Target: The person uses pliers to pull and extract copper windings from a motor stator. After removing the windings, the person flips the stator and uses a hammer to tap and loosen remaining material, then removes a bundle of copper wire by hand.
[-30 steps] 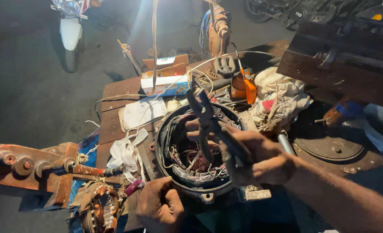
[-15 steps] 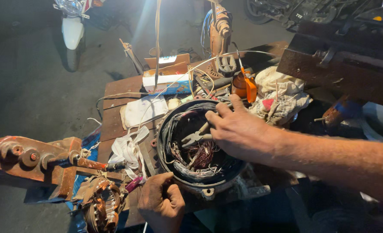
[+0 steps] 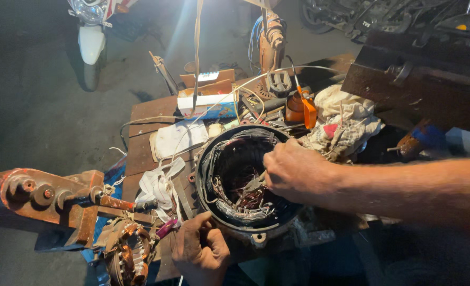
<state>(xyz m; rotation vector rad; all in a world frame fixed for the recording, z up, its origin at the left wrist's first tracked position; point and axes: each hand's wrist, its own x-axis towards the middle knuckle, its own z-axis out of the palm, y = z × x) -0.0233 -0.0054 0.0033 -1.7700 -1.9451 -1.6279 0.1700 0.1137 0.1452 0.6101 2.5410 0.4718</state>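
My left hand (image 3: 200, 254) clamps the stator's (image 3: 245, 180) near rim, steadying it on the cluttered surface (image 3: 139, 137); my right hand (image 3: 293, 169) grips pliers (image 3: 255, 184) reaching into the copper windings (image 3: 240, 198).

- A white scooter (image 3: 91, 39) stands far left on the dark floor.
- A rusty red vise (image 3: 44, 198) sits near left.
- A copper-wound rotor (image 3: 126, 254) lies just below the vise.
- White cloth strips (image 3: 158, 182) lie on the wooden bench (image 3: 139, 153).
- A small cardboard box (image 3: 206, 98) rests at the far middle.
- An orange oil can (image 3: 301, 108) stands right of the box.
- A crumpled rag (image 3: 346, 122) lies right of the can.
- A dark metal beam (image 3: 415, 90) fills the far right.
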